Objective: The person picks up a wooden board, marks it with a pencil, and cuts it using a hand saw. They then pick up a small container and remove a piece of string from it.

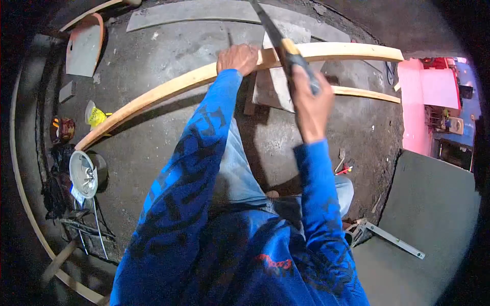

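A long wooden batten (168, 91) runs across in front of me, looking bowed in this wide view. My left hand (238, 58) is wrapped over it near its middle. My right hand (310, 102) grips a handsaw (270, 26) by its black and yellow handle. The dark saw blade slants up and away, crossing the batten just right of my left hand. Under the batten there, a pale slab (273, 91) props it above the floor. Motion blurs the right hand slightly.
A grey bucket (74, 176) stands by the batten's left end, near a yellow bag (96, 117). A second wooden strip (367, 94) lies beyond my right hand. A red-handled tool (346, 170) is on the floor; a carpenter's square (395, 241) lies over a grey board (423, 204).
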A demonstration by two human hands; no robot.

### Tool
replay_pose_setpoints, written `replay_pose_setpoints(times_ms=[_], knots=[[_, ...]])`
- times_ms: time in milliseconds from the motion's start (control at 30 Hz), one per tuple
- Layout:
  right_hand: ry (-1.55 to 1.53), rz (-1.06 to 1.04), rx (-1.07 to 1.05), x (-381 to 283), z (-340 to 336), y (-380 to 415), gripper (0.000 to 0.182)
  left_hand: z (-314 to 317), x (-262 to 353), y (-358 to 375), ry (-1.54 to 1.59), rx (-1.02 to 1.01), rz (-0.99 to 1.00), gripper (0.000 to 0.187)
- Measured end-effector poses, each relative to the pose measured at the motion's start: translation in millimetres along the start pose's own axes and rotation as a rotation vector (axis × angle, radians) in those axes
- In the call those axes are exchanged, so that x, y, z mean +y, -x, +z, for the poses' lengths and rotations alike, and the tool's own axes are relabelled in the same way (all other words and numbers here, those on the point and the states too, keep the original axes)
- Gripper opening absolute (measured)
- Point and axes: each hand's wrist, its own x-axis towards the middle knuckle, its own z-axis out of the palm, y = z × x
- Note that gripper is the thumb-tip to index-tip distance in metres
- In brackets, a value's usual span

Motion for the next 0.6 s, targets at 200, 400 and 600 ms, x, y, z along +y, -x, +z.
replay_pose_setpoints(times_ms=[200,400,600], knots=[[-0.286,-0.018,0.337,-55.6,-97.3,77.8,0.047,4.3,-3.5,-11.3,-0.051,0.001,0.016,0.050],[-0.105,0.261,0.048,-7.5,-121.9,124.9,0.031,2.2,-2.8,-16.4,-0.031,-0.081,0.015,0.061],[-0.040,0.204,0.019,18.0,-115.7,148.6,0.027,3.7,4.9,-19.2,-0.128,-0.126,0.085,0.049]])
